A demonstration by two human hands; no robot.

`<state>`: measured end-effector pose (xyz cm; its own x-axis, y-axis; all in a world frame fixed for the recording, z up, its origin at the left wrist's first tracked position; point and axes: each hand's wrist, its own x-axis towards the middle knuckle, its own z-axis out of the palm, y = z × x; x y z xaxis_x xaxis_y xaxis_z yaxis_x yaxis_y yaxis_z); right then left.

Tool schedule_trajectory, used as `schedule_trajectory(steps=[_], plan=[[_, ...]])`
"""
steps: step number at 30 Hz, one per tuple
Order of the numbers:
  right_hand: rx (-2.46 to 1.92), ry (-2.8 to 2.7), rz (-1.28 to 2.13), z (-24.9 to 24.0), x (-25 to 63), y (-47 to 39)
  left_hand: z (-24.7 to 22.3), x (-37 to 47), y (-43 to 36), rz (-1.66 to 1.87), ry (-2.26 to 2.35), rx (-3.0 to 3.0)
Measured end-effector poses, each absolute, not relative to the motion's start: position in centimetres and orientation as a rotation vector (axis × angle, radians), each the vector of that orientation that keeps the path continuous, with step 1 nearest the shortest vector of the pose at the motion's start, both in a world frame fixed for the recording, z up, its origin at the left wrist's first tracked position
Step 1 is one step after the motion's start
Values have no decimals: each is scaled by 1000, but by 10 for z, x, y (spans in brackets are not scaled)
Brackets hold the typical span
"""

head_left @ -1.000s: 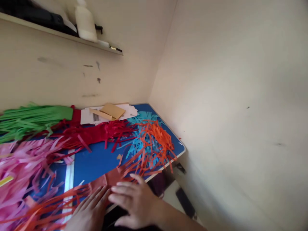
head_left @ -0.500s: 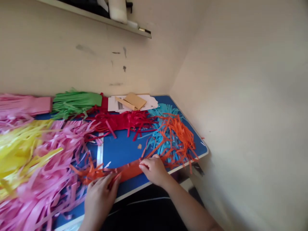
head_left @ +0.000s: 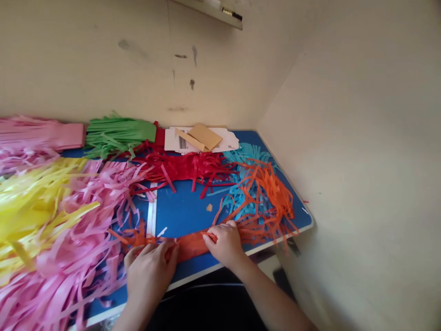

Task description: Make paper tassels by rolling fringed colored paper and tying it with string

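Here at the blue worktop [head_left: 182, 207], 2 hands are on the orange fringed strip [head_left: 191, 246], which lies along the near edge! The left hand [head_left: 151, 266] has its fingers curled over the strip's left part, nearly closed. The right hand [head_left: 225, 241] grips farther right, thumb and fingers pinched on the orange paper. Its fringe spreads right of the strip, over the blue fringe [head_left: 241, 197]. Behind the strip runs the red fringe [head_left: 186, 166], with white sheets [head_left: 225, 139] and a brown folded card [head_left: 206, 136] beyond. Left of the strip, pink streamers [head_left: 65, 276] meet yellow streamers [head_left: 31, 202]; farther back sits a green bundle [head_left: 124, 130].
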<state>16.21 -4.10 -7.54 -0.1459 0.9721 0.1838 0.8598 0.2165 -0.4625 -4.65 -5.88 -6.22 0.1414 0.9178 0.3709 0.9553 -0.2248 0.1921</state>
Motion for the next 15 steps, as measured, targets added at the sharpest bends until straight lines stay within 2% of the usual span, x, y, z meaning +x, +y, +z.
schedule_trajectory(steps=[12, 15], plan=[[-1772, -2081, 315, -75, 161, -37, -64, -45, -57, -547, -1971, -2334], [-1760, -2049, 278, -68, 163, -38, -63, -44, -60, -627, -1912, -2273]])
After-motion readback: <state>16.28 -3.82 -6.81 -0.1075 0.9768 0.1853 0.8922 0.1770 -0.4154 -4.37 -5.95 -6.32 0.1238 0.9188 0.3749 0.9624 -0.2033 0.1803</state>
